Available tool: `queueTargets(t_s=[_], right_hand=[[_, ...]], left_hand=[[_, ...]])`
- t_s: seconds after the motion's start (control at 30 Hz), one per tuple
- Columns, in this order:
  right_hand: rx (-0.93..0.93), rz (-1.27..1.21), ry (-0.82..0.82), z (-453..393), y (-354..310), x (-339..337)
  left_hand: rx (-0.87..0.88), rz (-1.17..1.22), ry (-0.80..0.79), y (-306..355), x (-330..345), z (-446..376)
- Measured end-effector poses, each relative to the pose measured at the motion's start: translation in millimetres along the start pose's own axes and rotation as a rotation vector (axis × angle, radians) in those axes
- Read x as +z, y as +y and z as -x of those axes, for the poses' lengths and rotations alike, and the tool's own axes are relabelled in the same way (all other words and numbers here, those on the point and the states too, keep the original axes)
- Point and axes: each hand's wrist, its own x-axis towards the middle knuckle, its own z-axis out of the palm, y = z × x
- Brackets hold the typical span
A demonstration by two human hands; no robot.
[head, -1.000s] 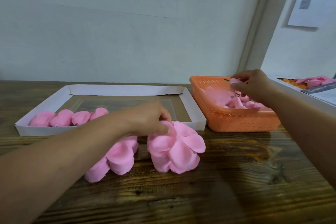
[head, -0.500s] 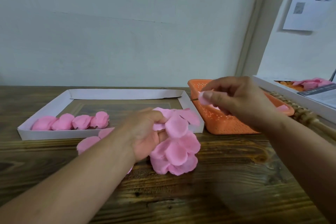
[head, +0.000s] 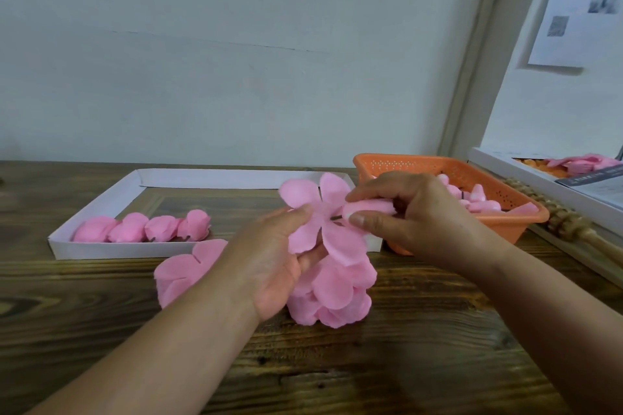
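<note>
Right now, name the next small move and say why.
Probably push the pink bud in the right hand toward the petal layer held by the left hand, threading its thin stem through the centre: the stem points at that centre and the bud is not yet seated.

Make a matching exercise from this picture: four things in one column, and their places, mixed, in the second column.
1. petal sheet
2. pink bud
3. row of pink flowers
4. orange basket

a. in the white tray
b. pinched by the right hand
c. held by the left hand
d. on the table, right of the tray

Pairs: 1-c, 2-b, 3-a, 4-d
</note>
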Motion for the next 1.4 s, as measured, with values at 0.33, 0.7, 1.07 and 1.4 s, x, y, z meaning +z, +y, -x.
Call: queueTargets(t_s=[0.33,0.7,1.07,1.4], right_hand=[[-0.036,-0.036,0.026,1.6,-7.1,4.3],[-0.079,0.088,0.100,6.5,-8.5,4.9],[-0.120,0.175,0.045,8.1,-12.3,9.4],[-0.140,0.267,0.074,13.5,-18.1,25.8]], left_hand=[[0.033,-0.135,0.042,3.7,0.6,5.3],[0.072,-0.201,0.020,4.8,1.6,8.7],[0.064,-0.245,0.017,4.2,2.3,11.5],[0.098,-0.372,0.073,1.0,-1.1,10.4]])
